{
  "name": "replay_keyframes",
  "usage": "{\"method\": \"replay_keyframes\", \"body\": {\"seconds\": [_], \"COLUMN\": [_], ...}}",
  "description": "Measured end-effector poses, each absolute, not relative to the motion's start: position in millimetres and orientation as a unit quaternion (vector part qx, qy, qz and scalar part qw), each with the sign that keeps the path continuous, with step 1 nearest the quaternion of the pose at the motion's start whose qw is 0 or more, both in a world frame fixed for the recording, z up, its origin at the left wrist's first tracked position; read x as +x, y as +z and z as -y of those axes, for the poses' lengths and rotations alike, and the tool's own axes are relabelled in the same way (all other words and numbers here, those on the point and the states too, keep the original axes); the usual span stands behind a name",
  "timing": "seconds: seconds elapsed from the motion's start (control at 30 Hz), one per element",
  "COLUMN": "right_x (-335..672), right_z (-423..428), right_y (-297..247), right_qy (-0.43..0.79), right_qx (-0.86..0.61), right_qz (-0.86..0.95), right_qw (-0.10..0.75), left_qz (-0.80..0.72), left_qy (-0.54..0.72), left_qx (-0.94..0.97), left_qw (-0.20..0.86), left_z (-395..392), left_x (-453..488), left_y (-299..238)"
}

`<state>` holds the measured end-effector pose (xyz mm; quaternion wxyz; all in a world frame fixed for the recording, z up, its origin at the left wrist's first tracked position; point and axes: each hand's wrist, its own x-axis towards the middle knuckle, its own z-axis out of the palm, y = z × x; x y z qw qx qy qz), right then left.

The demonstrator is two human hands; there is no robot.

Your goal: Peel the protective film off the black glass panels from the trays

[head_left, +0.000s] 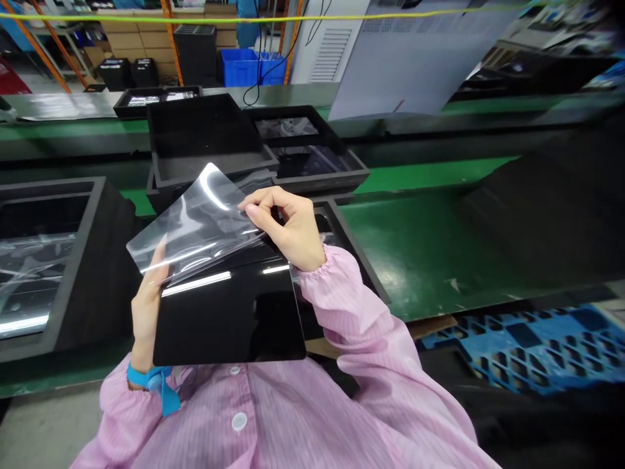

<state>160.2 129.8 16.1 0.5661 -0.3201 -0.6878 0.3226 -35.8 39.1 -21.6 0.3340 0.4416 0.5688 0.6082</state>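
Observation:
A glossy black glass panel point(224, 326) is held in front of my chest, tilted, with ceiling lights mirrored in it. My left hand point(149, 296) grips the panel's left edge, its thumb partly seen through clear film. Between the thumb and forefinger of my right hand point(286, 221) is pinched the edge of a transparent protective film point(195, 212). The film is lifted off the panel's upper part and slants up to the left, over my left fingertips. Whether its lower edge still touches the panel I cannot tell.
Left stands a black foam tray point(95, 260) with film-covered panels. More foam trays, one a dark open box point(205, 133), are stacked ahead on the green bench point(415, 247). A white hanging sheet point(395, 58) and yellow cord point(195, 18) cross the back; a blue plastic pallet point(532, 345) lies low right.

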Motion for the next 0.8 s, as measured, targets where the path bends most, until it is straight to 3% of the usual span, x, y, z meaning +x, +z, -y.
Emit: {"method": "replay_keyframes", "body": {"seconds": [0.27,0.57,0.8], "right_x": [167,173,161], "right_z": [-135,-134,-137], "right_y": [2,1,0], "right_qy": [0.357,0.346,0.389], "right_qx": [-0.314,-0.332,-0.302], "right_qz": [0.655,0.652,0.671], "right_qw": [0.587,0.587,0.554], "left_qz": [-0.488,-0.413,-0.469], "left_qy": [0.619,0.638,0.592], "left_qx": [0.342,0.32,0.274], "left_qw": [0.511,0.566,0.595], "left_z": [-44,-38,-43], "left_x": [-25,-14,-36], "left_y": [-9,0,9]}}
